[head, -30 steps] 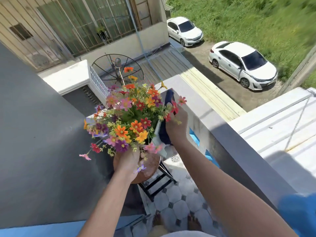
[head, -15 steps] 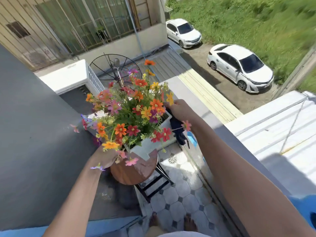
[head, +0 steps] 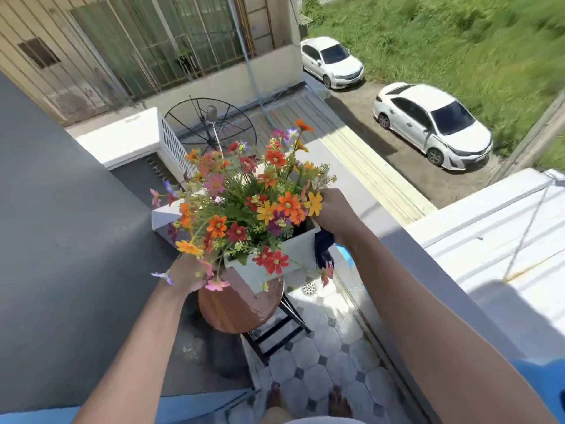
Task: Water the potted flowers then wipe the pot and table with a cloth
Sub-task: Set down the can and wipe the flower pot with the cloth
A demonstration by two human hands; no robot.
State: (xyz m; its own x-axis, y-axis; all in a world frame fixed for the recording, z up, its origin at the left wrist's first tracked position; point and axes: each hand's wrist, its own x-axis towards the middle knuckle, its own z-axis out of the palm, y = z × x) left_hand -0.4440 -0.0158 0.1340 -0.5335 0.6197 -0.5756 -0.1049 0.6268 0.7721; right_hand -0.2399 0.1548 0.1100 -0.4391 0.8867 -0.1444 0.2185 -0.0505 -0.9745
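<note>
A white rectangular pot full of orange, red, pink and purple flowers is held just above a small round wooden table. My left hand grips the pot's near left side, partly hidden by blooms. Against the pot's right end presses my right hand, closed on a dark blue cloth that hangs down beside the pot.
A grey wall rises at the left and a grey balcony parapet runs along the right. Below is a tiled floor with a drain. My bare feet stand near the table's black legs.
The pot has tilted back from a steep lean to nearly level. My right hand with the cloth moved from the pot's top to its right end. My left hand shifted to the pot's left side.
</note>
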